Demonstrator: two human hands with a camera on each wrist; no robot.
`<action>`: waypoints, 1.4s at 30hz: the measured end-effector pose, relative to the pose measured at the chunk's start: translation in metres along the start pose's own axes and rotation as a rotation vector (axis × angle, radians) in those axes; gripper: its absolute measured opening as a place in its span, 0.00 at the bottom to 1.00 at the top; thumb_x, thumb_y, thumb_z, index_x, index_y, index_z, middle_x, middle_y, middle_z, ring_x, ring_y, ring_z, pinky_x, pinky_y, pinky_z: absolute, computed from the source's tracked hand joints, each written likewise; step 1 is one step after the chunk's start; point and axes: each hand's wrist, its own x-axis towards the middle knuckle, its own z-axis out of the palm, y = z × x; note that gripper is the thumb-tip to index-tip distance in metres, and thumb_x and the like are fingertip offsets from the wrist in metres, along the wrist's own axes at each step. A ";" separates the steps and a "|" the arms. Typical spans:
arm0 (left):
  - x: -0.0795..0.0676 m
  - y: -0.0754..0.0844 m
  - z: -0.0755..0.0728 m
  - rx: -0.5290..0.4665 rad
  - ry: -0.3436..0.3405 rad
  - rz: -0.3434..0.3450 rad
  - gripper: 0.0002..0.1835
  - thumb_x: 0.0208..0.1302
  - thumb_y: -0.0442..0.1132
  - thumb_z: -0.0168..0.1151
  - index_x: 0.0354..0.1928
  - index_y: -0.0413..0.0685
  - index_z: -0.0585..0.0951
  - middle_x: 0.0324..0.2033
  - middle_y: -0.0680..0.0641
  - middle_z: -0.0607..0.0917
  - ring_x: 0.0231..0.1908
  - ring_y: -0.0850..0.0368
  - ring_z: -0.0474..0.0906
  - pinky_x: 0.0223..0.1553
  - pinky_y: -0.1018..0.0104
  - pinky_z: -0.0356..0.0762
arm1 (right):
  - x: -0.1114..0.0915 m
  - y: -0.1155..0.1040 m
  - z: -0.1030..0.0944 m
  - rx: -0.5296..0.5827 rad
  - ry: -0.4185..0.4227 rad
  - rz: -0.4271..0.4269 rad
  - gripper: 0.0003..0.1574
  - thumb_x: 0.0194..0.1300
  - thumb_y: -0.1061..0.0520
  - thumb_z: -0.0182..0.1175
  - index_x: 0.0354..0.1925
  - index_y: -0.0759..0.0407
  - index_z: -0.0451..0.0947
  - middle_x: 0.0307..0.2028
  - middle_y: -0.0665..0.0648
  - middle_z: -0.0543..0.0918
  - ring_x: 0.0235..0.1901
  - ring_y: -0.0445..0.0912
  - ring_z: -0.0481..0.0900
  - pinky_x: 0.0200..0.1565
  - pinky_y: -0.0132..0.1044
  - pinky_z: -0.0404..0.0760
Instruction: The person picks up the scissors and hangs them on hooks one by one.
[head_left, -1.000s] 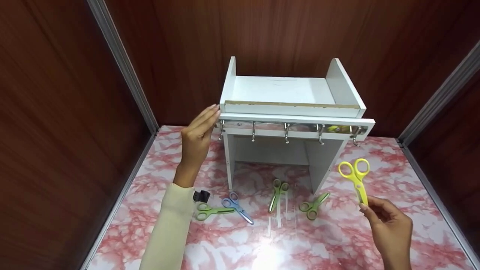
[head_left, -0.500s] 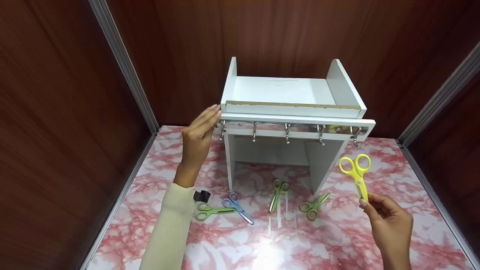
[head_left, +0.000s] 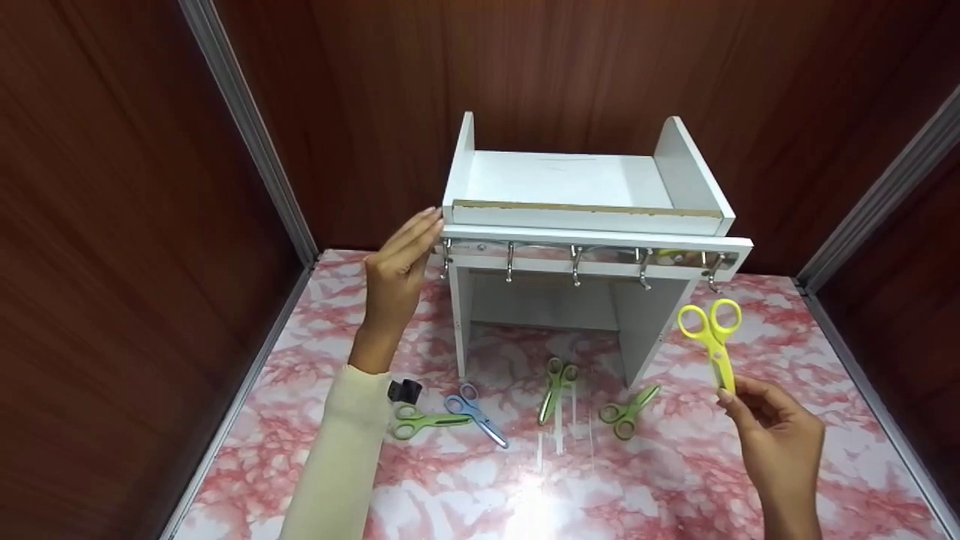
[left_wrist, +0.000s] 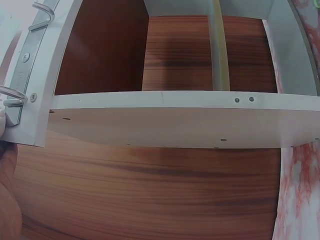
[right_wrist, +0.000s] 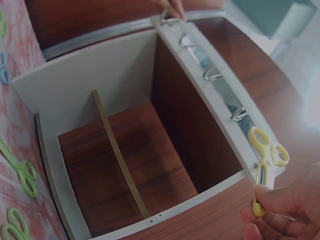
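My right hand (head_left: 780,442) pinches a pair of yellow scissors (head_left: 717,346) by the blade end, handle loops pointing up. The loops are just below the rightmost hook (head_left: 715,274) of a metal hook strip on a white shelf unit (head_left: 570,219). In the right wrist view the yellow scissors (right_wrist: 267,155) overlap the end of the hook rail. My left hand (head_left: 397,274) lies with extended fingers against the left end of the rail. Only a bit of that hand shows at the left edge of the left wrist view.
On the marbled table (head_left: 300,450) lie several more scissors: blue scissors (head_left: 475,416), green scissors (head_left: 427,421) beside them, green scissors (head_left: 555,390) in the middle and green scissors (head_left: 628,412) to the right. A small black object (head_left: 406,391) sits near the left sleeve. Brown panels enclose the table.
My right hand has raised the yellow scissors a little, bringing their loops closer to the rightmost hook. The left hand stays at the rail's end.
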 end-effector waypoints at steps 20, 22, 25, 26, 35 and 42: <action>-0.003 0.000 0.000 0.008 -0.004 -0.003 0.14 0.64 0.23 0.65 0.50 0.36 0.87 0.53 0.41 0.87 0.57 0.45 0.82 0.61 0.59 0.79 | 0.004 0.001 0.004 0.013 0.013 -0.003 0.11 0.61 0.72 0.69 0.44 0.72 0.85 0.29 0.45 0.87 0.28 0.36 0.84 0.33 0.21 0.83; -0.003 0.000 0.000 0.009 -0.005 -0.005 0.14 0.64 0.23 0.65 0.51 0.37 0.87 0.53 0.42 0.87 0.58 0.46 0.82 0.61 0.59 0.79 | 0.005 0.001 0.005 0.010 0.015 0.001 0.12 0.60 0.72 0.70 0.44 0.72 0.85 0.29 0.44 0.87 0.28 0.35 0.84 0.33 0.20 0.83; -0.002 -0.001 -0.001 0.006 -0.001 -0.006 0.14 0.64 0.23 0.65 0.51 0.37 0.87 0.53 0.42 0.87 0.58 0.46 0.82 0.62 0.59 0.79 | 0.007 0.001 0.006 0.014 0.015 0.001 0.12 0.60 0.72 0.70 0.44 0.73 0.85 0.29 0.44 0.87 0.28 0.35 0.84 0.33 0.20 0.83; -0.002 -0.001 -0.001 0.007 -0.001 -0.007 0.14 0.64 0.24 0.65 0.51 0.37 0.87 0.53 0.42 0.87 0.58 0.47 0.81 0.62 0.58 0.79 | 0.008 0.001 0.006 0.017 0.015 0.002 0.12 0.60 0.72 0.70 0.44 0.73 0.85 0.29 0.44 0.87 0.28 0.35 0.84 0.33 0.21 0.83; -0.001 -0.002 0.000 0.018 0.001 0.002 0.14 0.64 0.23 0.65 0.50 0.37 0.87 0.52 0.42 0.87 0.57 0.45 0.82 0.61 0.59 0.79 | 0.010 0.002 0.009 0.024 0.007 -0.005 0.12 0.61 0.72 0.69 0.45 0.72 0.85 0.30 0.45 0.87 0.28 0.35 0.84 0.33 0.20 0.83; -0.001 -0.002 0.000 0.028 0.001 0.009 0.14 0.64 0.24 0.66 0.50 0.37 0.88 0.52 0.42 0.87 0.57 0.45 0.82 0.61 0.60 0.79 | 0.013 0.004 0.010 0.025 -0.003 -0.008 0.11 0.61 0.71 0.70 0.44 0.70 0.86 0.30 0.45 0.87 0.27 0.35 0.84 0.32 0.21 0.83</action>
